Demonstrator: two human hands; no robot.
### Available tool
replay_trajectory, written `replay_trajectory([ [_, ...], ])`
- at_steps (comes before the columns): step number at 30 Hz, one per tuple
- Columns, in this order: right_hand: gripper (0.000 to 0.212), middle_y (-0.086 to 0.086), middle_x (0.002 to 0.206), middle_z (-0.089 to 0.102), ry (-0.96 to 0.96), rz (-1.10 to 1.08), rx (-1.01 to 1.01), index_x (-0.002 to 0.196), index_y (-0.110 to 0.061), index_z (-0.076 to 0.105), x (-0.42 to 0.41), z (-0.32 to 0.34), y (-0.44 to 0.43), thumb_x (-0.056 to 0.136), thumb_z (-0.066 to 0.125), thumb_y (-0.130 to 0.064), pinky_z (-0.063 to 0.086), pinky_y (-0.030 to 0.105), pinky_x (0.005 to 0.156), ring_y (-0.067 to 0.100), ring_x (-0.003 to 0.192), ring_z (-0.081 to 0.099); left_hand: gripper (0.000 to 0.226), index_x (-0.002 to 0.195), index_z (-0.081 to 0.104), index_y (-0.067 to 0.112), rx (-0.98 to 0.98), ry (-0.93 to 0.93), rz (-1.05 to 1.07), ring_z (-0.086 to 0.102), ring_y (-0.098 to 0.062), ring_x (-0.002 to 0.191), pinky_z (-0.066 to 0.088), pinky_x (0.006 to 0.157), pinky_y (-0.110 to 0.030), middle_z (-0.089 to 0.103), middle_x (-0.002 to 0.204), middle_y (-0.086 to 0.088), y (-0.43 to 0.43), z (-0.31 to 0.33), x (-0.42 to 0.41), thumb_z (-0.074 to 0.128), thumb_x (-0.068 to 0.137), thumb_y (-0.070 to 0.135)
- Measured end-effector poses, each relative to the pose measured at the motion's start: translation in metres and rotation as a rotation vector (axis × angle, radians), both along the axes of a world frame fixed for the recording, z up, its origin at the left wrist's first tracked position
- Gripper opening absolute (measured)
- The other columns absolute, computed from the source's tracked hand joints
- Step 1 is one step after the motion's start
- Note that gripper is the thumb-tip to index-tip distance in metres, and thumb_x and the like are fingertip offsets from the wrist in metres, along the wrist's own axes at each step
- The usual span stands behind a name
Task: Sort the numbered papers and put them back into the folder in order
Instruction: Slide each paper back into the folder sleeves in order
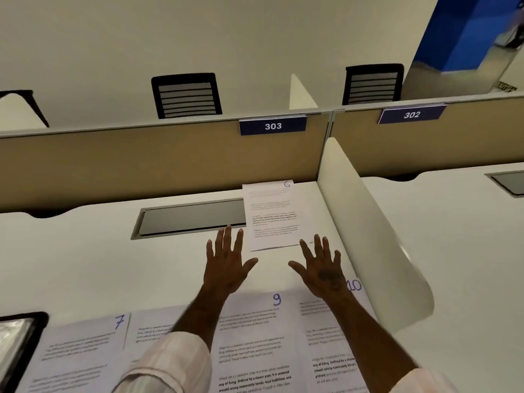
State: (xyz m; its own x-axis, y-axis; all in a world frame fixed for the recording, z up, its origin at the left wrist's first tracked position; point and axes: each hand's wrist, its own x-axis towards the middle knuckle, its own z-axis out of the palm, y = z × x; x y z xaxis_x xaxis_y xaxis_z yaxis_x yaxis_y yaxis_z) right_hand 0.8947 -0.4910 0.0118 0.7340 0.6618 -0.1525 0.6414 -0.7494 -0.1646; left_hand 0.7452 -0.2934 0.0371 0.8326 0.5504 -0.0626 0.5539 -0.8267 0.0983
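Left hand (226, 263) and right hand (321, 269) are spread flat, nothing held. Sheet 6 (271, 215) is best slid back by its near edge and laid beside sheet 7 (82, 344).

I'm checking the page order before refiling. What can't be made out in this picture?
All head view:
1. Sheet between paper 7 and paper 9: the left forearm covers its number corner.
2. Black-edged item, likely the folder: cut off by the left edge.
3. Paper 6: body text too small to read.
4. Paper 10: partly under the right forearm, cut off below.
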Motion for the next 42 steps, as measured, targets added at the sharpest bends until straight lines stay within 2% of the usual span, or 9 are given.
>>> replay_trajectory([
  [3, 0.111, 0.011, 0.162, -0.008, 0.014, -0.007, 0.031, 0.154, -0.029, 0.002, 0.020, -0.008, 0.007, 0.062, -0.028, -0.083, 0.001, 0.054, 0.117, 0.029, 0.149, -0.011, 0.105, 0.157, -0.001, 0.021, -0.008, 0.001, -0.001, -0.013, -0.029, 0.150, -0.004, 0.119, -0.052, -0.011, 0.164, -0.011, 0.008, -0.004, 0.022, -0.011, 0.071, 0.081],
  [8, 0.110, 0.008, 0.161, -0.016, 0.071, -0.016, 0.038, 0.154, -0.030, -0.005, 0.057, -0.021, 0.026, 0.061, -0.028, -0.084, -0.003, 0.052, 0.117, 0.026, 0.148, -0.017, 0.091, 0.157, -0.002, 0.022, -0.033, 0.031, 0.025, -0.013, -0.029, 0.150, -0.002, 0.119, -0.051, -0.012, 0.163, -0.010, 0.023, -0.023, 0.066, 0.004, 0.085, 0.077],
  [12, 0.080, 0.009, 0.162, -0.006, 0.136, -0.056, 0.065, 0.155, -0.027, 0.006, 0.085, -0.032, 0.048, 0.090, 0.017, -0.072, 0.009, 0.049, 0.118, 0.027, 0.150, -0.005, 0.085, 0.157, 0.006, 0.020, -0.062, 0.007, 0.084, -0.001, -0.030, 0.151, 0.007, 0.120, -0.051, 0.001, 0.164, -0.011, 0.037, -0.038, 0.102, 0.029, 0.093, 0.070],
  [15, 0.074, 0.009, 0.161, 0.013, 0.170, -0.135, 0.150, 0.154, -0.024, 0.017, 0.103, -0.041, 0.067, 0.094, 0.035, -0.063, 0.024, 0.044, 0.114, 0.028, 0.146, 0.013, 0.085, 0.154, 0.017, 0.017, -0.113, -0.050, 0.194, 0.016, -0.033, 0.147, 0.017, 0.117, -0.051, 0.018, 0.160, -0.014, 0.046, -0.052, 0.123, 0.040, 0.091, 0.068],
  [20, 0.069, 0.009, 0.151, 0.029, 0.162, -0.241, 0.241, 0.150, -0.019, 0.027, 0.126, -0.055, 0.094, 0.094, 0.047, -0.053, 0.035, 0.042, 0.104, 0.028, 0.135, 0.029, 0.082, 0.146, 0.032, 0.013, -0.268, -0.125, 0.359, 0.037, -0.032, 0.129, 0.038, 0.100, -0.048, 0.041, 0.139, -0.014, 0.055, -0.073, 0.154, 0.053, 0.087, 0.066],
  [28, 0.068, 0.010, 0.144, 0.035, 0.179, -0.310, 0.274, 0.145, -0.017, 0.035, 0.129, -0.070, 0.122, 0.088, 0.065, -0.039, 0.041, 0.040, 0.098, 0.028, 0.127, 0.035, 0.080, 0.142, 0.035, 0.014, -0.194, -0.110, 0.497, 0.043, -0.032, 0.121, 0.035, 0.095, -0.046, 0.045, 0.130, -0.013, 0.051, -0.086, 0.173, 0.057, 0.085, 0.065],
  [34, 0.080, 0.013, 0.138, 0.037, 0.367, -0.466, 0.385, 0.146, -0.017, 0.032, 0.133, -0.063, 0.130, 0.080, 0.077, -0.020, 0.040, 0.036, 0.101, 0.029, 0.126, 0.036, 0.088, 0.146, 0.028, 0.015, -0.447, -0.177, 0.647, 0.037, -0.034, 0.131, 0.033, 0.104, -0.050, 0.038, 0.140, -0.015, 0.055, -0.081, 0.179, 0.076, 0.079, 0.046],
  [38, 0.086, 0.014, 0.136, 0.041, 0.474, -0.578, 0.314, 0.144, -0.015, 0.032, 0.137, -0.060, 0.131, 0.074, 0.081, -0.023, 0.042, 0.040, 0.100, 0.032, 0.126, 0.039, 0.092, 0.147, 0.027, 0.014, -0.658, -0.349, 0.719, 0.049, -0.034, 0.123, 0.044, 0.104, -0.048, 0.037, 0.139, -0.015, 0.060, -0.079, 0.179, 0.084, 0.075, 0.022],
  [42, 0.076, 0.008, 0.131, 0.053, 0.554, -0.635, 0.337, 0.133, -0.018, 0.043, 0.138, -0.064, 0.129, 0.068, 0.083, -0.022, 0.046, 0.041, 0.099, 0.031, 0.120, 0.049, 0.048, 0.131, 0.048, 0.009, -0.792, -0.493, 0.705, 0.059, -0.028, 0.113, 0.051, 0.094, -0.041, 0.058, 0.130, -0.010, 0.057, -0.083, 0.171, 0.069, 0.088, 0.014],
])
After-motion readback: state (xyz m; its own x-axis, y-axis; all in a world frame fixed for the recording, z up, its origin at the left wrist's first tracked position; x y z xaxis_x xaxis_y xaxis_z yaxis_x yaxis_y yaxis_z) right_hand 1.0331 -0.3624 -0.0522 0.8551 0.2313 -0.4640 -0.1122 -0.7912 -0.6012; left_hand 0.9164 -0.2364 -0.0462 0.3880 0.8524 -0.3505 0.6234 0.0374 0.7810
